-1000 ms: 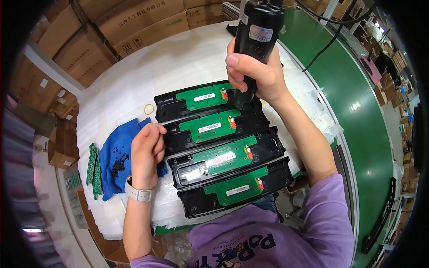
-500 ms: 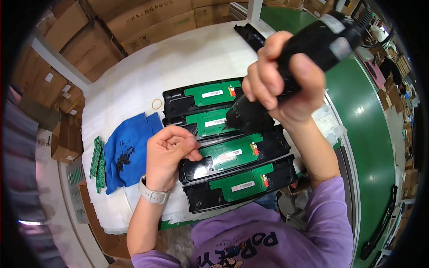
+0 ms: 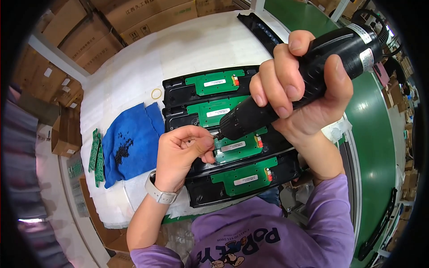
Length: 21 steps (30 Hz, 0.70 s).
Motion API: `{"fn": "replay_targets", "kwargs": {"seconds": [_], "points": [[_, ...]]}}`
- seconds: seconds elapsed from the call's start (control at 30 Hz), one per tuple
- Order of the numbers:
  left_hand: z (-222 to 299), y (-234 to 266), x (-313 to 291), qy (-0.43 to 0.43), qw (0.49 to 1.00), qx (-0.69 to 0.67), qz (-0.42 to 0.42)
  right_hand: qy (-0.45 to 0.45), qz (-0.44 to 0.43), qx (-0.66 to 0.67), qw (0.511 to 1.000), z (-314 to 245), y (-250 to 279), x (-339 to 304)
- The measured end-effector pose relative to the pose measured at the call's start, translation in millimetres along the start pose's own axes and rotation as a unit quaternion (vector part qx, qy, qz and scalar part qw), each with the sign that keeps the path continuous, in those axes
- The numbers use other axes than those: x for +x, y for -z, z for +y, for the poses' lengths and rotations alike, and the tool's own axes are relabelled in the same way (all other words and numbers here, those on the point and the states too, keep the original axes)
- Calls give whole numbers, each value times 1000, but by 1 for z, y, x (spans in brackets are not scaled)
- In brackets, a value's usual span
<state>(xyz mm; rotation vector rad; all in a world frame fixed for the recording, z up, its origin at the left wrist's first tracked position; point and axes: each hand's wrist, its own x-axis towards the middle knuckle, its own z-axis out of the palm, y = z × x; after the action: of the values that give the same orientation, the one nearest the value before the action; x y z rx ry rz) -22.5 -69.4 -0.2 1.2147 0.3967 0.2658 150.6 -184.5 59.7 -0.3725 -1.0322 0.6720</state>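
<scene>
My right hand (image 3: pixel 304 85) is wrapped round a black electric screwdriver (image 3: pixel 250 117), tilted so its tip points down and left. At that tip, the thumb and fingertips of my left hand (image 3: pixel 187 145) are pinched together; what they hold is too small to make out, perhaps a screw. Beneath both hands lies a black plastic housing with a green circuit board (image 3: pixel 237 154) in it. Similar boards in black housings lie in a row: a nearest one (image 3: pixel 246 177), one farther off (image 3: pixel 206 117) and the farthest (image 3: pixel 219 84).
Left of the housings, a blue cloth (image 3: pixel 134 154) carries a pile of small black screws (image 3: pixel 123 151). Narrow green circuit strips (image 3: pixel 95 156) lie beside it. A rubber band (image 3: pixel 156 94) rests on the white-covered table (image 3: pixel 134 71). Another black housing (image 3: pixel 261 32) lies at the far edge.
The screwdriver tip has come down and left, from the second board to the third. My left hand has moved right, so its pinched fingertips now meet the tip.
</scene>
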Motion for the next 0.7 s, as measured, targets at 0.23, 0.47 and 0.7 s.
{"fn": "replay_targets", "kwargs": {"seconds": [0.23,0.47,0.7], "points": [[-2,1,-1,33,999,-15,-2,4,8,-13,1000,4,-5,-3],[5,4,-1,-25,999,46,-14,-33,112,61,991,13,-14,17],[8,53,20,-171,970,57,163,-74,45,-210,974,57,-19,46]]}}
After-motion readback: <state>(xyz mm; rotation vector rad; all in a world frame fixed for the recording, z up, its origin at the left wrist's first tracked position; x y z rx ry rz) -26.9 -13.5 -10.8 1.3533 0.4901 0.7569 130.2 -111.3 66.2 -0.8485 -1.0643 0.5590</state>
